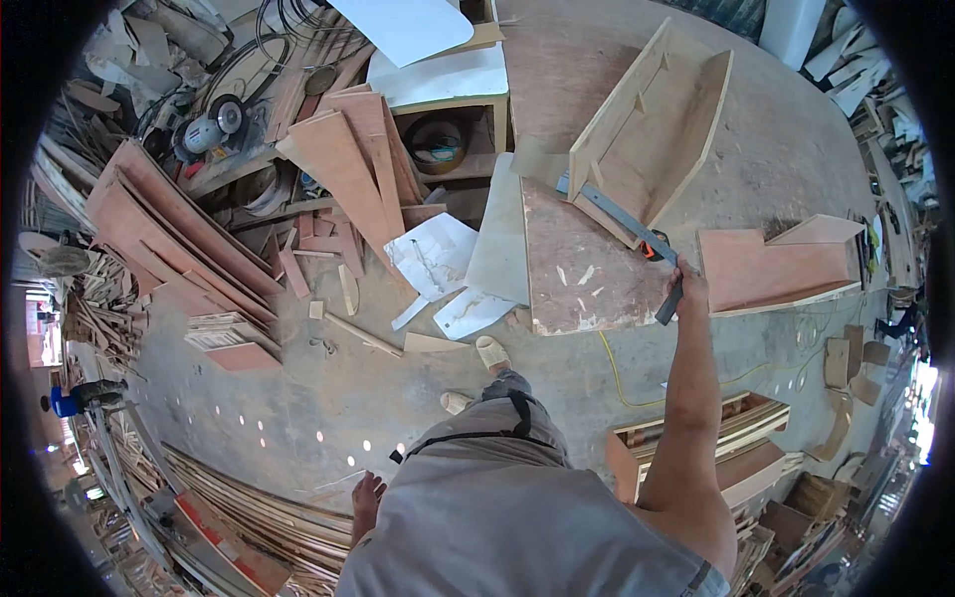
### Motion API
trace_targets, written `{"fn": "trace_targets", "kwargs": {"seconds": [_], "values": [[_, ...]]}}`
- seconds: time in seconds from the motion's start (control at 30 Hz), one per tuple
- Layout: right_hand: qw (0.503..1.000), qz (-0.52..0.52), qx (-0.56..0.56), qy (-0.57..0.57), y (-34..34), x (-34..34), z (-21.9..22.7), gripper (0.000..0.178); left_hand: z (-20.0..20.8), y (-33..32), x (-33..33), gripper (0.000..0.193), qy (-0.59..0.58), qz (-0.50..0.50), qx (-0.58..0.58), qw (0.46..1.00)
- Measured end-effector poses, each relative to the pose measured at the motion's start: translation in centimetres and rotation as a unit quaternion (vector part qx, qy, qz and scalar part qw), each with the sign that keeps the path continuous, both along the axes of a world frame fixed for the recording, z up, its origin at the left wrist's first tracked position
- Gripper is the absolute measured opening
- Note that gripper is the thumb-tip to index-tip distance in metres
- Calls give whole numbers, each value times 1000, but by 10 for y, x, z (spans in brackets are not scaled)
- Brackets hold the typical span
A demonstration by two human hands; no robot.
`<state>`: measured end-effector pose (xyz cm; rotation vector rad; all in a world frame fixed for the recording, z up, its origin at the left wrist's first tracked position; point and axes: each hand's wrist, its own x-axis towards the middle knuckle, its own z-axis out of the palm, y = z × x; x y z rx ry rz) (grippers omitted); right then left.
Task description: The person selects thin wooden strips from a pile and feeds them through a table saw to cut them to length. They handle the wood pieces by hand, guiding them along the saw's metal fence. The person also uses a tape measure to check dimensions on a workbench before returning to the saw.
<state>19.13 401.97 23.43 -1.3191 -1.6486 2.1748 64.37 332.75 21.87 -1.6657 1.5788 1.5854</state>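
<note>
My right hand (691, 290) reaches out over the worktable and is closed on a carpenter's square (622, 216), gripping it near the corner. Its long grey blade lies across the near end of an open wooden box (652, 129); its dark short leg points back toward me. Just left of the hand, by the blade, is an orange and black tape measure (653, 246). My left hand (368, 495) hangs low at my side, fingers loosely apart, with nothing visible in it.
The worktable (577, 289) has a worn edge. A second wooden tray-like piece (776, 264) sits on its right. Reddish plywood sheets (179, 229) and an angle grinder (211, 127) are at left. A yellow cord (619, 383) and a long wooden box (696, 443) lie on the floor.
</note>
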Motion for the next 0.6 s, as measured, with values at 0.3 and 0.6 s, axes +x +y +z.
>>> {"fn": "trace_targets", "kwargs": {"seconds": [0.3,0.6], "values": [[996,59,52,-46,25,-22,12,20,-15,7,-11,53,39,115,-6,993],[995,58,31,-73,25,-23,14,20,-17,44,-22,57,21,96,34,995]]}}
